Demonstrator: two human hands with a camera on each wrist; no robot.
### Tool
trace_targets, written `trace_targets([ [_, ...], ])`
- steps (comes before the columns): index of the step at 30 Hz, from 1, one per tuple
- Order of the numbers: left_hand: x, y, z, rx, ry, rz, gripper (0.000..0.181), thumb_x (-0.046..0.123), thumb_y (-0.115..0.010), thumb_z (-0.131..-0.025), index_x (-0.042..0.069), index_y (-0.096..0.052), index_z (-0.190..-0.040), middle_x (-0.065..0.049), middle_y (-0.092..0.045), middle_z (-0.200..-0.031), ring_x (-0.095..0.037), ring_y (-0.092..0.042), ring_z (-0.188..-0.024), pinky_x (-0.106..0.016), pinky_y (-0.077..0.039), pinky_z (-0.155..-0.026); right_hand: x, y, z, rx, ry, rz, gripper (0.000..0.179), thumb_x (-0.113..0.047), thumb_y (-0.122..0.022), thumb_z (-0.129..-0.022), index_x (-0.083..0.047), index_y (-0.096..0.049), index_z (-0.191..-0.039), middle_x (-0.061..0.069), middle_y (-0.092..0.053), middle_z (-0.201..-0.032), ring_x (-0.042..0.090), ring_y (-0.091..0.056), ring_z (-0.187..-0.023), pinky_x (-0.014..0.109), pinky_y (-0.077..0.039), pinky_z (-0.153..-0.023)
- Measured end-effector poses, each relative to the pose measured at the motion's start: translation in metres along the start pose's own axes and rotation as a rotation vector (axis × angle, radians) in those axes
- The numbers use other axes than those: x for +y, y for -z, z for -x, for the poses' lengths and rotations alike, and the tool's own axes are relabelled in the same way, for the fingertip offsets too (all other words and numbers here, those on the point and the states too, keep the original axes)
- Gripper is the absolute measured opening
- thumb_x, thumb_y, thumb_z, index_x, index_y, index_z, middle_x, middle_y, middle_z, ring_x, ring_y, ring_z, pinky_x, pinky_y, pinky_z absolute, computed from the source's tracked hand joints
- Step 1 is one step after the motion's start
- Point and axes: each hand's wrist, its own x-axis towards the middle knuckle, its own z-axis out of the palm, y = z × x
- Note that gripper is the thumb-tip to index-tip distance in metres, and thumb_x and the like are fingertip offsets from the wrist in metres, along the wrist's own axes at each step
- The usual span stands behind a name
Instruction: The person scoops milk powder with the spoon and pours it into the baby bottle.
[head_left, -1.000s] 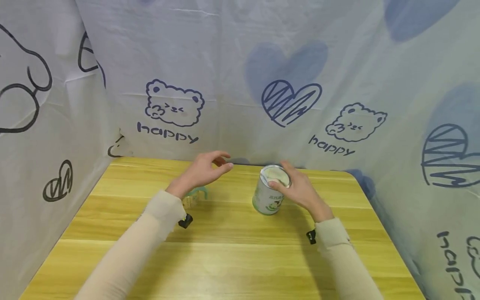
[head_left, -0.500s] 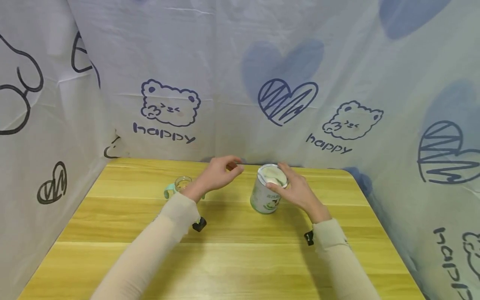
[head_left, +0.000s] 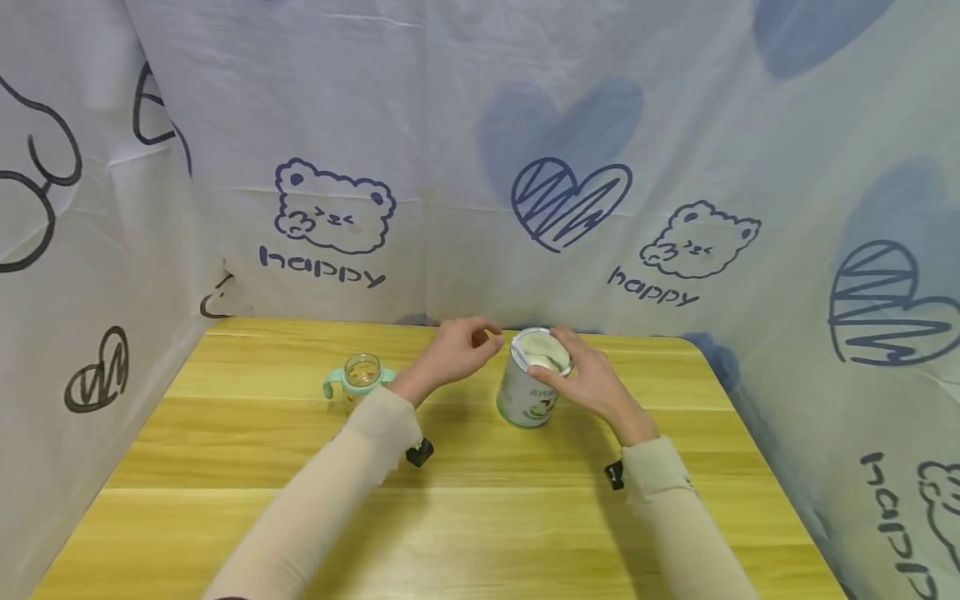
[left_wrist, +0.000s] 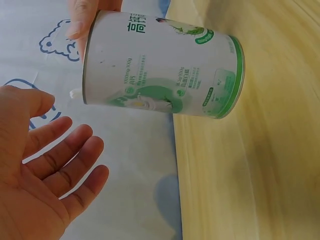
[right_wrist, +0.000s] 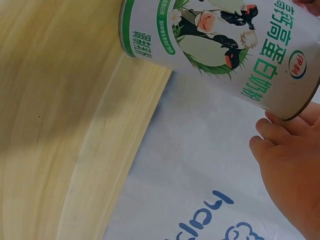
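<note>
A white and green milk powder can (head_left: 521,396) stands upright on the wooden table, its top uncovered and pale inside. My right hand (head_left: 592,379) grips its rim from the right, thumb on the near side. A white piece shows at the opening, its shape unclear; a small white tip (left_wrist: 75,93) juts past the rim in the left wrist view. Just left of the can hovers my left hand (head_left: 461,350), fingers loosely bent, holding nothing and apart from the can. Behind the left wrist stands a clear cup (head_left: 362,372) with mint-green handles, uncovered and partly hidden by the sleeve.
The wooden table (head_left: 480,517) ends at a printed cloth (head_left: 450,217) hanging behind it. More cloth hangs on the left and right sides. Both wrists carry small black devices; the left one (head_left: 420,452) hangs below the sleeve.
My left hand has moved right, closer to the can, uncovering the two-handled cup. The right hand keeps its grip on the can. The head view has shifted slightly.
</note>
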Motion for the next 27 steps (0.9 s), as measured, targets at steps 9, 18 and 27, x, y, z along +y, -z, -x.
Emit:
trace_targets([
  [9,0.000,-0.012,-0.002,-0.037,0.017,0.022,0.041,0.035,-0.064,-0.105,0.012,-0.068,-0.138,-0.010,-0.074,-0.120,-0.024,-0.069,-0.104,-0.037,-0.061,-0.084,-0.002,0.001,-0.002,0.008,0.012,-0.002,0.090,-0.068,-0.064,-0.096,-0.014,-0.040,-0.163,0.014,-0.040,-0.168,0.042,-0.043,-0.152,0.065,-0.039,-0.121],
  [18,-0.003,-0.023,-0.004,-0.121,-0.020,0.027,0.069,0.040,-0.072,-0.098,0.009,-0.051,-0.156,-0.018,-0.067,-0.139,-0.034,-0.068,-0.121,-0.046,-0.060,-0.100,-0.006,0.001,-0.007,0.040,0.050,0.025,0.078,-0.060,-0.063,-0.100,-0.009,-0.048,-0.158,0.018,-0.044,-0.165,0.043,-0.045,-0.149,0.064,-0.040,-0.120],
  [27,-0.005,-0.038,-0.007,-0.144,-0.022,0.056,0.096,0.051,-0.077,-0.093,0.007,-0.032,-0.165,-0.017,-0.058,-0.152,-0.035,-0.063,-0.128,-0.051,-0.056,-0.105,-0.015,0.000,-0.015,0.157,0.188,0.047,0.049,-0.038,-0.073,-0.100,-0.004,-0.069,-0.135,0.018,-0.070,-0.136,0.039,-0.067,-0.125,0.056,-0.054,-0.109],
])
